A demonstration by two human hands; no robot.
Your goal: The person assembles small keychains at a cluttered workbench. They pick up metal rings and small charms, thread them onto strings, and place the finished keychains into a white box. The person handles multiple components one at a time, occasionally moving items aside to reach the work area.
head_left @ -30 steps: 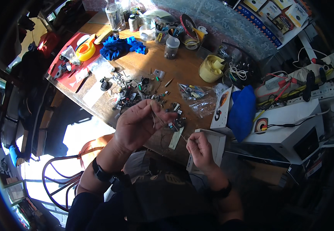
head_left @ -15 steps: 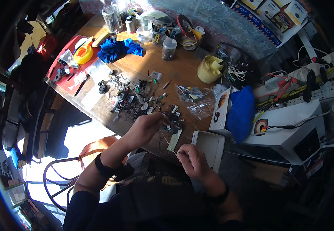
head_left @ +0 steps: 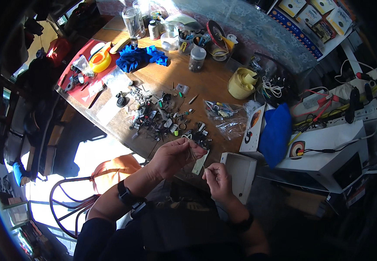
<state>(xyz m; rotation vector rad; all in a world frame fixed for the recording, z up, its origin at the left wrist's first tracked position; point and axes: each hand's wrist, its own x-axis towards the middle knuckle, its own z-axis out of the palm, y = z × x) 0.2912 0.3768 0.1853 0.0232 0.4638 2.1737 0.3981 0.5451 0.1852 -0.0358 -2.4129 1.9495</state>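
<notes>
A thin pale strand [head_left: 191, 153] is hanging at the fingertips of the left hand [head_left: 170, 160] and seems to be reaching across the narrow gap toward the right hand [head_left: 220, 179]. The left thumb and fingers are pinching it, palm partly turned up; the right thumb and forefinger are closing together on what appears to be its other end, though that end is too fine to make out surely. The two hands are working near each other but not touching, above the table's near edge.

The step in hand, as far as one can judge, is handling the strand between two pinches. The next move is probably calling for a firm grip on both sides, light tension and a good view of the loose part.

Below the gap between the hands, a pale flat strip [head_left: 200, 162] is lying on the wooden table [head_left: 214, 85]. Just right of the right hand, an open white tray [head_left: 240, 167] is sitting. Beyond the left hand, a heap of small parts [head_left: 151, 114] is spreading away, and a clear plastic bag [head_left: 230, 125] is resting beyond the right one. Farther right, a blue cloth [head_left: 275, 135] is leaning by a white box [head_left: 323, 167]. Well beyond both hands, a yellow roll [head_left: 240, 83] and a lidded jar [head_left: 196, 60] are standing.
</notes>
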